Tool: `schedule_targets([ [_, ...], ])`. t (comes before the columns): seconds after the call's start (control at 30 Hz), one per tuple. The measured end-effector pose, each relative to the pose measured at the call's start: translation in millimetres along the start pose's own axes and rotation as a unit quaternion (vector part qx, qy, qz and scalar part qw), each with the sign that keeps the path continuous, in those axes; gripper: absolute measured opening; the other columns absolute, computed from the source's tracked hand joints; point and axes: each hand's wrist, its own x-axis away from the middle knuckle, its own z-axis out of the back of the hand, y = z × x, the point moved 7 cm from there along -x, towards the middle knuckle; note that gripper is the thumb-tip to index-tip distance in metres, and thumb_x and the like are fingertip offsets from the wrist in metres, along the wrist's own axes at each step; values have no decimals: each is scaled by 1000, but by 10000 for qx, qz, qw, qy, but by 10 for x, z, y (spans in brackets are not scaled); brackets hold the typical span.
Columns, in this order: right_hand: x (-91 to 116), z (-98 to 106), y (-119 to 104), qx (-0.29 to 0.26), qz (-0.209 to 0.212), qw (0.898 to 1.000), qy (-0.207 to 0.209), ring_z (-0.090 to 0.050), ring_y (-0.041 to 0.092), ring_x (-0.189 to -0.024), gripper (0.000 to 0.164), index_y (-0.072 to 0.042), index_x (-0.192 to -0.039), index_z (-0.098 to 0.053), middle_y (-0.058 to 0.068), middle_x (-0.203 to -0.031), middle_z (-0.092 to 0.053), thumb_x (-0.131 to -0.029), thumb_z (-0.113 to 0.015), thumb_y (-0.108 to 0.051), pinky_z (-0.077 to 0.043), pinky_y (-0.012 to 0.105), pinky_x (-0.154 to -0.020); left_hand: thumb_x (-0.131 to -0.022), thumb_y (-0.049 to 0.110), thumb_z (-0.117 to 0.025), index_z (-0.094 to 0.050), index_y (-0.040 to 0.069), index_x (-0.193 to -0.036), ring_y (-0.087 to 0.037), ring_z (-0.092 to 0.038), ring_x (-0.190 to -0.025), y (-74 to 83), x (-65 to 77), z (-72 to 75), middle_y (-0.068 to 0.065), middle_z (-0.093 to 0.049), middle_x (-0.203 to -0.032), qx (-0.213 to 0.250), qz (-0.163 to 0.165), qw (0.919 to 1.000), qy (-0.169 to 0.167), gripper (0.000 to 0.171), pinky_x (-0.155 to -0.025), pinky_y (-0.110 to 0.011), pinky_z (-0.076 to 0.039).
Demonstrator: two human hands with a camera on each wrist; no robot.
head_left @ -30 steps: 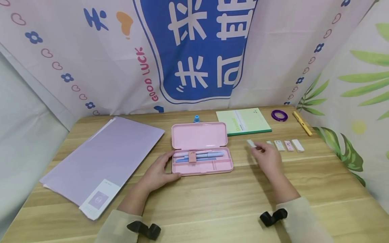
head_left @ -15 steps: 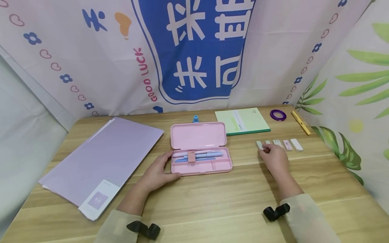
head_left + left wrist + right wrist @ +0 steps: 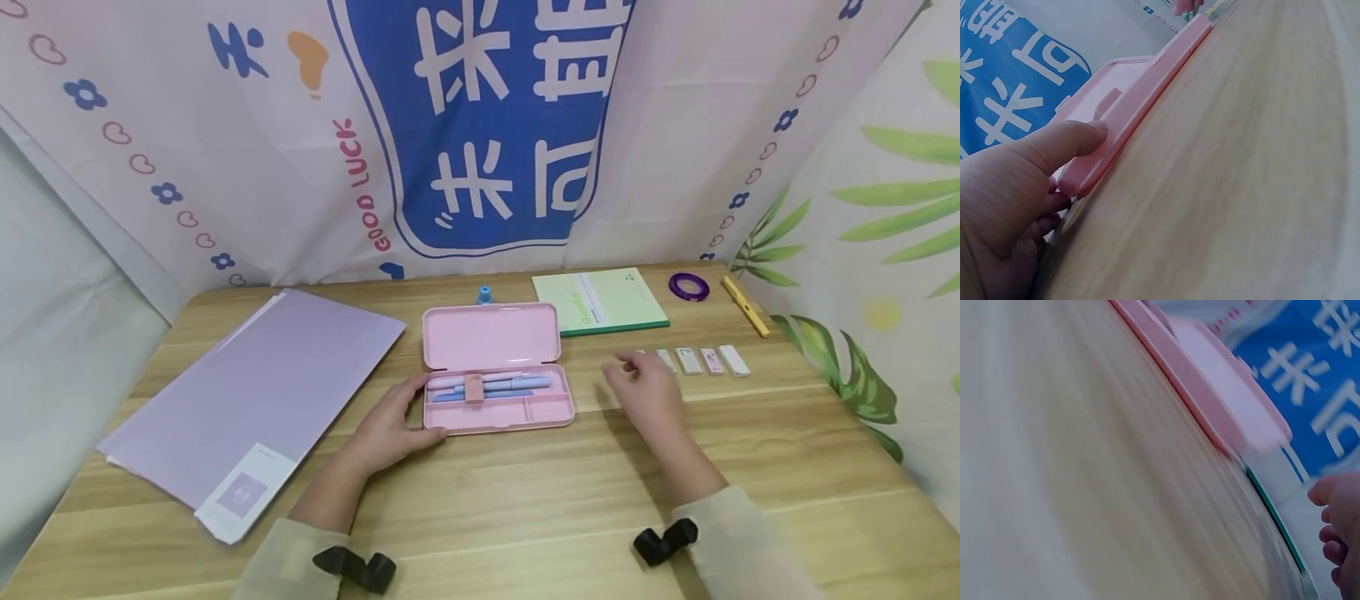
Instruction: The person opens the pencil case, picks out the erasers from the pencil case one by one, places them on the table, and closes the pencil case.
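A pink pencil case lies with its lid raised, a pinkish-brown eraser on top of several pens in its rear compartment. My left hand grips the case's left end; in the left wrist view the thumb lies on the front wall and the fingers are at the corner. To the right of the case, my right hand hovers over the table with loosely bent fingers and nothing visible in them. Beyond it a row of small erasers lies on the table, its left end partly hidden by the hand.
A purple folder takes up the left side. Behind the case stand a small blue object and a green notebook. A purple tape roll and a yellow pen lie at the back right.
The right hand set a pale green eraser down at the left end of the row, let go, and drew back leftward. The left hand has stayed on the case.
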Motion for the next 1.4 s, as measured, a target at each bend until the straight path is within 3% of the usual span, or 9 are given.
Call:
schedule_targets([
  [0.27, 248, -623, -804, -299, 999, 9931, -539, -59, 21, -90, 35, -10, -112, -72, 7, -96, -66, -87, -73, -34, -52, 38, -82, -80, 42, -79, -32, 4, -152, -41, -28, -146, -4, 8, 7, -21, -32, -157, -30, 12, 10000, -2, 94, -119, -55, -27],
  [0.53, 403, -999, -1245, -49, 1579, 9838, -843, -63, 27, -108, 46, -12, -113, -72, 7, -108, -71, -82, -76, -45, -50, 44, -96, -79, 41, -80, -34, 5, -151, -42, -31, -145, 16, 9, 14, -23, -34, -156, 21, -62, 10000, 20, 93, -118, -56, -28],
  [0.7, 409, -1086, -1327, 416, 1615, 9826, -815, -64, 28, -109, 55, -11, -112, -71, 7, -110, -72, -78, -76, -54, -49, 45, -94, -79, 41, -80, -34, 5, -151, -42, -32, -144, 13, 2, 13, -23, -35, -155, 15, -76, 10000, 23, 93, -117, -56, -30],
  [0.83, 410, -1099, -1350, 665, 1633, 9818, -701, -64, 28, -106, 50, -10, -110, -72, 7, -108, -72, -79, -77, -49, -49, 44, -91, -79, 41, -80, -34, 6, -152, -42, -31, -144, 6, 4, 14, -24, -34, -155, -25, -45, 10000, 17, 93, -117, -56, -29],
  [1.03, 417, -1060, -1349, 332, 1469, 9871, -548, -64, 27, -102, 32, -8, -104, -75, 7, -102, -73, -80, -76, -30, -49, 42, -91, -79, 40, -80, -34, 4, -151, -43, -31, -144, 13, 10, 16, -25, -34, -155, -35, -88, 9999, 42, 92, -118, -56, -28],
  [1.27, 408, -981, -1312, -98, 1273, 9900, -603, -64, 30, -109, 31, -6, -110, -74, 10, -107, -73, -83, -74, -22, -49, 43, -98, -79, 41, -80, -34, 4, -151, -42, -31, -144, 5, 2, 15, -24, -33, -155, -15, -72, 10000, 43, 93, -118, -56, -28],
  [1.4, 383, -790, -1207, -251, 1388, 9896, -289, -64, 30, -105, 31, -6, -109, -75, 11, -105, -73, -82, -75, -23, -50, 44, -96, -79, 42, -80, -33, 3, -151, -42, -31, -145, 6, -2, 12, -23, -34, -156, -53, -92, 9999, 29, 94, -118, -55, -28],
])
